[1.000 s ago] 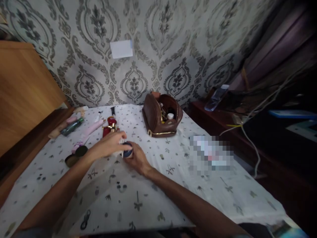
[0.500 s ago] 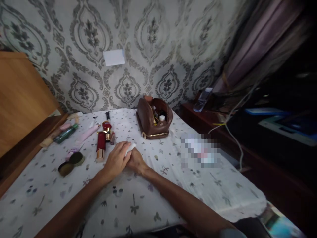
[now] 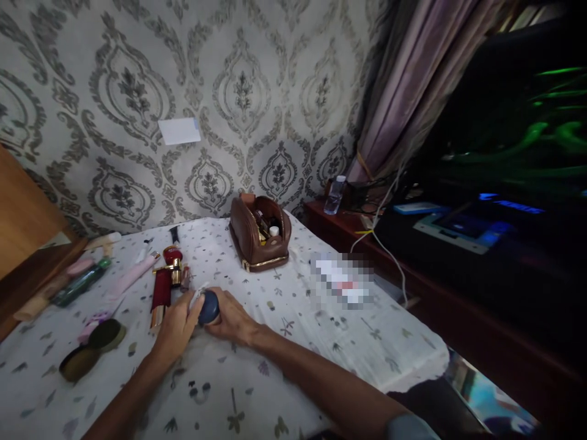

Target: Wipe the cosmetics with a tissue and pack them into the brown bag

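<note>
A round dark blue object (image 3: 209,307) is between my two hands, above the patterned white cloth (image 3: 312,360). My right hand (image 3: 232,318) has its fingers wrapped round the blue object's right side. White tissue-like material (image 3: 200,294) is pinched in my left hand (image 3: 177,327), against the object's left edge. Just left of my hands lies a dark red and gold tube (image 3: 161,294), with a red and gold bottle (image 3: 173,260) and a small pinkish tube (image 3: 185,278) behind. Beyond my hands sits an open brown bag (image 3: 263,247) with small items inside.
At the left lie a green bottle (image 3: 81,284), a pink tube (image 3: 135,275) and an open round compact (image 3: 92,351). A blurred-out item (image 3: 342,281) rests at the right. Past the edge, a dark red desk (image 3: 316,214) holds a clear bottle (image 3: 334,197) and cables.
The view has turned to the right. The dark blue round object now shows between my hands, where it was hidden before, and my hands are slightly further apart.
</note>
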Motion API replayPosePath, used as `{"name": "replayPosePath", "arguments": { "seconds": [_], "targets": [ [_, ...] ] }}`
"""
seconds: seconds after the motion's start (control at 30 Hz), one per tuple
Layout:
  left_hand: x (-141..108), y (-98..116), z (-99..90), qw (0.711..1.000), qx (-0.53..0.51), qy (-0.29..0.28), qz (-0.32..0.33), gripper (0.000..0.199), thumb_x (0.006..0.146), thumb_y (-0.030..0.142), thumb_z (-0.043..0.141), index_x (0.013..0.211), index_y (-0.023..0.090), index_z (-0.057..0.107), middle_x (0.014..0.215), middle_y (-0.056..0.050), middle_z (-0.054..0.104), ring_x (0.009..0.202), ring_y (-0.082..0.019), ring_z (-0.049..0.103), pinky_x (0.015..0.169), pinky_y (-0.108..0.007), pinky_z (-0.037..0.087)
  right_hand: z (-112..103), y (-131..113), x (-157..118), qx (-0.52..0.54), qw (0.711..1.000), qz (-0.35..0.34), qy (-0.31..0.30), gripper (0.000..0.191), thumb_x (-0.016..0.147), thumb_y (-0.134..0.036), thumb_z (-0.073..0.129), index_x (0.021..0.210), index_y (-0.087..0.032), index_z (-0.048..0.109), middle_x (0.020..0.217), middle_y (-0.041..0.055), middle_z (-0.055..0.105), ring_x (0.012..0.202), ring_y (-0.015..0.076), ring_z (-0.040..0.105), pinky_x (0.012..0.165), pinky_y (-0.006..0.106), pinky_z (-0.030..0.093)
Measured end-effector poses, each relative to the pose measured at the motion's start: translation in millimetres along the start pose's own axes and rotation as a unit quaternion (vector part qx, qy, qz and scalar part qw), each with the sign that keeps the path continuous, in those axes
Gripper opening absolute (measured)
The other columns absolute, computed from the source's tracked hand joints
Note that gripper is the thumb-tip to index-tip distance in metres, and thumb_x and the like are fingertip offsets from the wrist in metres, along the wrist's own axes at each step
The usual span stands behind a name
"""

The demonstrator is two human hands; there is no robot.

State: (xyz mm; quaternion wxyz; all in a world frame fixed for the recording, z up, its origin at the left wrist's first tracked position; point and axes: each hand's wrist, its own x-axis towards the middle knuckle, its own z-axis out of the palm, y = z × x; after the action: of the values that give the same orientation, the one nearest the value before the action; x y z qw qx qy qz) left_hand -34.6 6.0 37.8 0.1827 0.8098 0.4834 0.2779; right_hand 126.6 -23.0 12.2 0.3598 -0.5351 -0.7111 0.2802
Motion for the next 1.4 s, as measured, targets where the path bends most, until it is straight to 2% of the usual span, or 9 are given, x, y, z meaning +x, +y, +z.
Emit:
{"name": "replayPosePath", "arguments": {
  "seconds": [0.13, 0.3, 0.57, 0.67, 0.77, 0.97, 1.17, 1.3, 1.4],
  "targets": [
    [-3, -12, 8.1, 0.999, -0.029, 0.014, -0.003, 0.048, 0.097, 0.049, 0.030, 0.108, 0.017, 0.062, 0.115, -0.016, 0.071, 0.116, -0.030, 0.064, 0.106, -0.044, 0.045, -2, 4, -2, 0.009, 1.000, -0.013, -0.021, 0.074, 0.070, -0.023, 0.074, 0.135, -0.020, 0.040, 0.115, 0.0090, 0.060, 0.105, 0.0246, 0.061, 0.092, 0.038, 0.050],
    [-7, -22, 20.9, 0.997, -0.076, 0.023, -0.017, 0.057, 0.098, 0.047, 0.030, 0.144, 0.015, 0.041, 0.149, -0.014, 0.051, 0.141, -0.027, 0.046, 0.119, -0.045, 0.035, 1, 6, -3, 0.021, 1.000, -0.008, 0.010, 0.060, 0.074, -0.025, 0.071, 0.127, -0.019, 0.043, 0.113, 0.0096, 0.061, 0.100, 0.0236, 0.062, 0.087, 0.038, 0.052],
    [-12, -24, 29.4, 0.994, -0.102, 0.019, 0.030, 0.063, 0.100, 0.048, 0.037, 0.155, 0.020, 0.024, 0.162, -0.014, 0.032, 0.149, -0.030, 0.031, 0.121, -0.051, 0.031, -7, 0, -1, 0.109, 0.993, 0.031, 0.042, 0.047, 0.072, -0.034, 0.074, 0.109, -0.020, 0.049, 0.099, 0.0036, 0.064, 0.088, 0.0203, 0.062, 0.077, 0.033, 0.051],
    [-14, -28, 31.5, 0.994, -0.087, -0.002, 0.068, 0.066, 0.102, 0.042, 0.038, 0.159, 0.026, 0.009, 0.166, -0.010, 0.022, 0.151, -0.029, 0.025, 0.122, -0.051, 0.029, -9, -2, 1, 0.153, 0.984, 0.068, 0.066, 0.051, 0.067, -0.031, 0.077, 0.109, -0.020, 0.051, 0.097, 0.0020, 0.065, 0.088, 0.0207, 0.063, 0.075, 0.032, 0.051],
    [-15, -33, 35.3, 0.992, -0.055, 0.009, 0.116, 0.066, 0.103, 0.035, 0.035, 0.160, 0.030, 0.003, 0.166, -0.008, 0.023, 0.150, -0.028, 0.030, 0.121, -0.048, 0.032, -9, -2, 4, 0.178, 0.976, 0.090, 0.085, 0.058, 0.060, -0.025, 0.079, 0.111, -0.019, 0.052, 0.097, 0.0009, 0.067, 0.088, 0.0211, 0.065, 0.077, 0.032, 0.052],
    [-12, -31, 33.9, 0.979, 0.035, 0.058, 0.195, 0.062, 0.104, 0.024, 0.033, 0.160, 0.033, 0.007, 0.163, -0.005, 0.031, 0.147, -0.025, 0.037, 0.118, -0.041, 0.039, -11, -3, 5, 0.168, 0.976, 0.102, 0.096, 0.056, 0.056, -0.024, 0.081, 0.107, -0.017, 0.058, 0.093, 0.0014, 0.070, 0.083, 0.0212, 0.066, 0.075, 0.033, 0.054],
    [-10, -21, 22.3, 0.943, 0.126, 0.083, 0.297, 0.060, 0.103, 0.017, 0.037, 0.158, 0.035, 0.020, 0.158, -0.003, 0.041, 0.148, -0.025, 0.035, 0.115, -0.041, 0.044, -10, -4, 2, 0.088, 0.988, 0.034, 0.122, 0.036, 0.065, -0.025, 0.075, 0.098, -0.018, 0.062, 0.084, 0.0013, 0.070, 0.072, 0.0181, 0.063, 0.068, 0.030, 0.054],
    [-12, -16, 20.9, 0.922, 0.148, 0.092, 0.346, 0.058, 0.102, 0.016, 0.041, 0.156, 0.029, 0.028, 0.152, -0.006, 0.050, 0.147, -0.026, 0.037, 0.111, -0.040, 0.049, -3, 6, 5, -0.012, 0.991, -0.058, 0.118, 0.039, 0.068, -0.019, 0.071, 0.106, -0.015, 0.062, 0.103, 0.0095, 0.071, 0.094, 0.0247, 0.064, 0.091, 0.038, 0.052],
    [-15, -11, 23.7, 0.923, 0.141, 0.120, 0.337, 0.054, 0.101, 0.015, 0.041, 0.153, 0.025, 0.035, 0.146, -0.009, 0.054, 0.141, -0.025, 0.045, 0.109, -0.039, 0.051, 2, 16, 6, -0.038, 0.991, -0.086, 0.100, 0.046, 0.068, -0.019, 0.071, 0.113, -0.017, 0.060, 0.111, 0.0100, 0.067, 0.104, 0.0268, 0.060, 0.098, 0.041, 0.048]
  ]
}}
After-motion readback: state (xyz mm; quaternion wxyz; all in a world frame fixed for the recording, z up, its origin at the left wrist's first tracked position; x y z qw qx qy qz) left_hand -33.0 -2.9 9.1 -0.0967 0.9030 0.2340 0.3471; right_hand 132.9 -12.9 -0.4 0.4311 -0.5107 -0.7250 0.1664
